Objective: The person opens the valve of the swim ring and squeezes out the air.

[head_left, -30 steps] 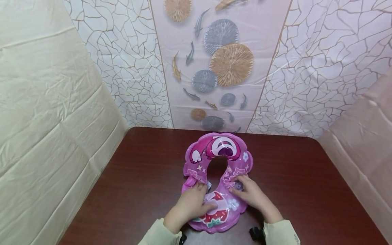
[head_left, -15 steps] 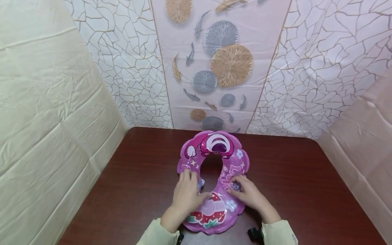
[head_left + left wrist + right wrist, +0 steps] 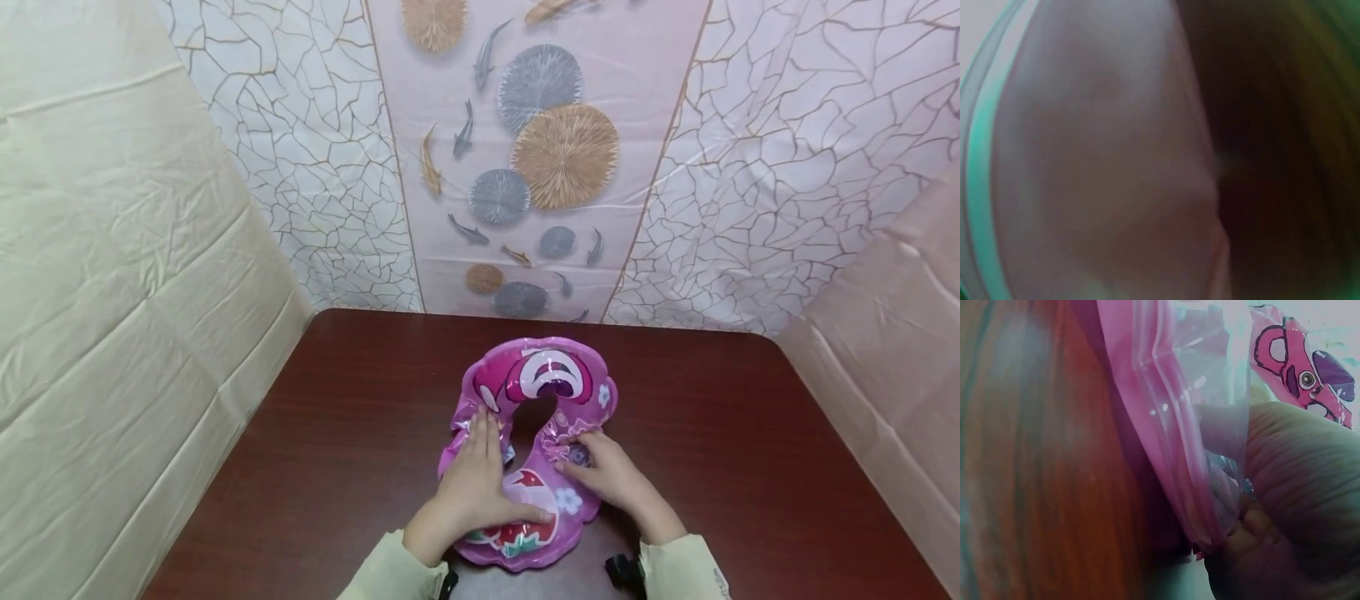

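Observation:
A pink inflatable swim ring (image 3: 543, 367) with a scalloped edge, a cartoon face and strawberry prints lies partly flattened in the head view. My left hand (image 3: 472, 492) presses on its left side, fingers straight and thumb spread over the strawberry print; the ring's wall bulges beside the fingers. On the ring's right side, my right hand (image 3: 611, 475) pinches the plastic around a clear round valve (image 3: 579, 454). The right wrist view has the ring's pink seam and clear film (image 3: 1210, 381) close up, against the right hand (image 3: 1297, 469). Blurred skin of the left hand (image 3: 1110, 156) fills much of the left wrist view.
The ring rests on a dark red-brown table (image 3: 337, 417), close to its front. A patterned cloth backdrop (image 3: 330, 167) hangs behind, with plain cream cloth (image 3: 150, 250) along the left. A black strap piece (image 3: 624, 573) sits at the right cuff.
The left hand lifts and shifts left along the ring, then presses in to the right again. The ring's left side fills out, then crumples inward. The right hand stays nearly in place.

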### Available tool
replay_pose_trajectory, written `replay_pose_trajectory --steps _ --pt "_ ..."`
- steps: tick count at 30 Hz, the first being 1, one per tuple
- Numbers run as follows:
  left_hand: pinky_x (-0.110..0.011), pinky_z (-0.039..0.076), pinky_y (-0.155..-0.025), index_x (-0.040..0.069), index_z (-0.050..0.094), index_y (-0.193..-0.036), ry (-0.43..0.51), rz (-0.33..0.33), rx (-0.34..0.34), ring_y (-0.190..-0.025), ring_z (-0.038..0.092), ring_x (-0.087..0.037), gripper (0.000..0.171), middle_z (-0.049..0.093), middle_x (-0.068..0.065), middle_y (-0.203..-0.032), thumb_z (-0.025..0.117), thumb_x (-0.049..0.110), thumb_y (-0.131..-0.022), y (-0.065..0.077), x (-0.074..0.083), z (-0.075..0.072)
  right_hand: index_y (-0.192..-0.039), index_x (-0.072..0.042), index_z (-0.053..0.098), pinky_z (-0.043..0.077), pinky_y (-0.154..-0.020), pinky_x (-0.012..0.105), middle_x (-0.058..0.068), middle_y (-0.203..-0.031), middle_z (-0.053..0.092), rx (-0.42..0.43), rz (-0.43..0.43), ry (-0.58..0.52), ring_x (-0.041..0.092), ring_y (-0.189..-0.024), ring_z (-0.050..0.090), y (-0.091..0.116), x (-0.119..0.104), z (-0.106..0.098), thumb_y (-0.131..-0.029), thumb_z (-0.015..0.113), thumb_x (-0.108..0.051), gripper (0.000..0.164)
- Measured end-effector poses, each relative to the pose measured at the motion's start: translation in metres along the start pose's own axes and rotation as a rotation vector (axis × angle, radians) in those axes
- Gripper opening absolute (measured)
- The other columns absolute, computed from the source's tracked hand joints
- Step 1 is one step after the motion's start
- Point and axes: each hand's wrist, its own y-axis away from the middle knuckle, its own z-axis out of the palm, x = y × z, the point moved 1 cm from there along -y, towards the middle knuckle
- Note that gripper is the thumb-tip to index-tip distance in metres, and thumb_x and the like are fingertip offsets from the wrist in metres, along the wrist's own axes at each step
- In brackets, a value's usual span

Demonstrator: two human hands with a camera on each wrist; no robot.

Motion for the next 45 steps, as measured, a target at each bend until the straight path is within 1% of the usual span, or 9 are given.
replay_pose_trajectory --steps 4,10,16,20,23,28,31,38,45 --pt "-0.049 0.022 -0.12 -0.003 0.01 -0.159 -0.13 0.028 -0.027 -0.152 0.007 -0.039 0.15 0.001 -0.025 -0.165 0.052 0.1 -0.058 -0.002 0.003 0.004 -0.121 0.001 0.067 0.048 -0.101 0.054 0.022 -0.126 0.064 -0.012 0.022 0.007 0.04 -0.117 0.061 0.0 -0.001 0.0 -0.085 0.082 -0.026 0.047" --pt "-0.049 0.023 -0.12 -0.004 0.021 -0.158 -0.189 0.03 -0.055 -0.152 0.016 -0.037 0.143 0.016 -0.025 -0.164 0.054 0.097 -0.061 -0.008 0.003 0.007 -0.127 0.002 0.064 0.043 -0.105 0.056 0.027 -0.139 0.055 -0.038 0.058 -0.007 0.044 -0.126 0.054 0.0 -0.001 0.001 -0.088 0.079 -0.027 0.051" --pt "-0.049 0.024 -0.12 -0.001 0.027 -0.157 -0.247 -0.001 -0.065 -0.151 0.022 -0.034 0.138 0.026 -0.02 -0.163 0.059 0.094 -0.062 -0.014 0.004 0.011 -0.112 -0.008 0.07 0.048 -0.101 0.053 0.016 -0.123 0.065 -0.031 0.051 -0.028 0.037 -0.117 0.061 0.001 -0.002 0.002 -0.087 0.08 -0.027 0.033" --pt "-0.049 0.024 -0.12 -0.002 0.03 -0.156 -0.286 -0.001 -0.062 -0.15 0.024 -0.034 0.137 0.028 -0.02 -0.162 0.061 0.093 -0.062 -0.017 0.004 0.012 -0.109 -0.009 0.071 0.05 -0.098 0.052 0.011 -0.115 0.068 -0.014 0.042 -0.037 0.033 -0.111 0.063 0.001 -0.003 0.001 -0.086 0.081 -0.025 0.03" --pt "-0.05 0.023 -0.12 -0.001 0.029 -0.156 -0.26 0.015 -0.076 -0.151 0.023 -0.034 0.136 0.026 -0.02 -0.163 0.059 0.093 -0.063 -0.017 0.001 0.011 -0.109 -0.008 0.071 0.05 -0.098 0.052 0.012 -0.116 0.067 -0.017 0.054 -0.033 0.034 -0.111 0.063 0.001 -0.003 0.001 -0.085 0.081 -0.025 0.031" --pt "-0.052 0.015 -0.122 0.0 0.025 -0.158 -0.113 0.045 -0.122 -0.153 0.015 -0.032 0.125 0.018 -0.018 -0.165 0.051 0.09 -0.075 -0.014 -0.01 0.01 -0.112 -0.006 0.07 0.048 -0.1 0.053 0.018 -0.12 0.066 -0.038 0.084 -0.021 0.038 -0.115 0.062 0.001 -0.002 0.003 -0.086 0.081 -0.027 0.035" --pt "-0.052 0.012 -0.122 0.002 0.022 -0.159 -0.074 0.05 -0.131 -0.153 0.013 -0.031 0.122 0.015 -0.017 -0.166 0.052 0.087 -0.077 -0.014 -0.013 0.01 -0.112 -0.006 0.07 0.047 -0.102 0.054 0.019 -0.124 0.065 -0.036 0.084 -0.026 0.038 -0.118 0.061 0.0 -0.002 0.003 -0.086 0.081 -0.026 0.034" --pt "-0.051 0.015 -0.122 0.002 0.025 -0.159 -0.148 0.03 -0.109 -0.153 0.017 -0.031 0.126 0.017 -0.018 -0.165 0.061 0.086 -0.072 -0.015 -0.007 0.009 -0.107 -0.008 0.071 0.049 -0.098 0.052 0.011 -0.114 0.068 -0.017 0.05 -0.041 0.034 -0.111 0.063 -0.001 -0.006 0.001 -0.085 0.082 -0.025 0.029" --pt "-0.052 0.016 -0.121 0.003 0.025 -0.159 -0.229 0.005 -0.123 -0.152 0.019 -0.031 0.125 0.02 -0.017 -0.165 0.06 0.087 -0.072 -0.018 -0.001 0.008 -0.108 -0.008 0.071 0.049 -0.099 0.052 0.01 -0.114 0.068 -0.018 0.077 -0.05 0.034 -0.112 0.063 -0.002 -0.005 0.001 -0.085 0.082 -0.026 0.031"
